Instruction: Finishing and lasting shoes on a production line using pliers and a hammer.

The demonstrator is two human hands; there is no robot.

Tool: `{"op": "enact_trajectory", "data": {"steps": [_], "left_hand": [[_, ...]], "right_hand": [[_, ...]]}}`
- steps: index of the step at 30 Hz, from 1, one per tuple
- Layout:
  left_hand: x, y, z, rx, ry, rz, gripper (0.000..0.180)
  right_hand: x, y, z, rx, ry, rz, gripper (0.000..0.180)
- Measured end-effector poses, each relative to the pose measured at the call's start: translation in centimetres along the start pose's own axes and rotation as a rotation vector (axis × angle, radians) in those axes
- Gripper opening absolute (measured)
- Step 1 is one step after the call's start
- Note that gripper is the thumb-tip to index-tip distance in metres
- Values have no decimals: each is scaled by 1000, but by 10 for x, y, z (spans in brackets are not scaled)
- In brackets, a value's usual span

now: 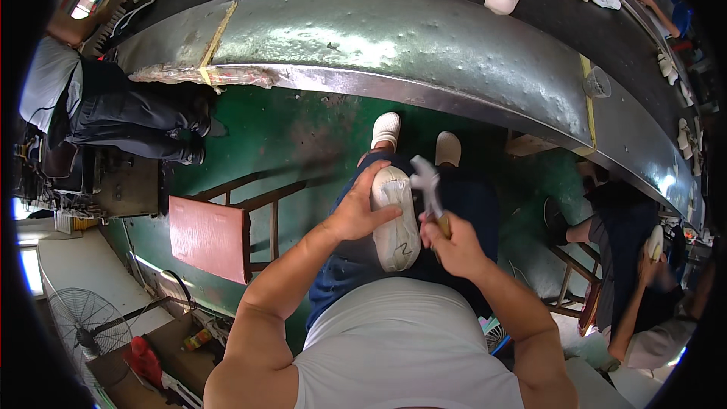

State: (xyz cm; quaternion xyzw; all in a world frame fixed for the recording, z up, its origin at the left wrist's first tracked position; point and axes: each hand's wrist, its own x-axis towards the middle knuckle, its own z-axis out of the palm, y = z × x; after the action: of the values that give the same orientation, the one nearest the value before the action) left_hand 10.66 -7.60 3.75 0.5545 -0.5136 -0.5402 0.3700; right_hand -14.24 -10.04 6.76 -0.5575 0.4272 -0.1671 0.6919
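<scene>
Right hand [448, 242] holds hammer [429, 185] over white unfinished shoe [397, 227], sole up.

Bottom left, on the floor beside the standing fan, an open brown cardboard box [163, 348] with a red bundle at its near side; next to it lies a small can or bottle [197, 340] with a yellow and red label, too small to make out further; top left corner, a bright rectangular panel [82, 6], maybe a screen, blurred.

White shoe [397, 221] sole-up on lap, metal hammer [428, 184] — wooden handle — just above
</scene>
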Motion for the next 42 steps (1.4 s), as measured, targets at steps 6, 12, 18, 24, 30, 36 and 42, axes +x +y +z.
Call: {"op": "enact_trajectory", "data": {"steps": [6,12,18,24,30,36,42], "left_hand": [[-1,1,-3,-10,24,-41,89],[0,-1,0,5,1,-23,92],[-1,19,7,290,76,-43,96],[2,18,2,169,28,-96,95],[1,15,1,243,45,-34,96],[0,12,-5,183,13,-84,94],[0,19,-6,104,-47,-128,94]], "right_hand": [[-18,-55,-13,-274,-30,-142,28],[-23,-12,-4,-487,-88,-21,31],[-19,3,7,-385,26,-51,28],[-11,4,1,247,-188,257,28],[-9,-9,-5,-473,-36,-99,24],[3,-15,-23,-70,-312,76,27],[-8,-13,-5,290,-229,265,27]]}}
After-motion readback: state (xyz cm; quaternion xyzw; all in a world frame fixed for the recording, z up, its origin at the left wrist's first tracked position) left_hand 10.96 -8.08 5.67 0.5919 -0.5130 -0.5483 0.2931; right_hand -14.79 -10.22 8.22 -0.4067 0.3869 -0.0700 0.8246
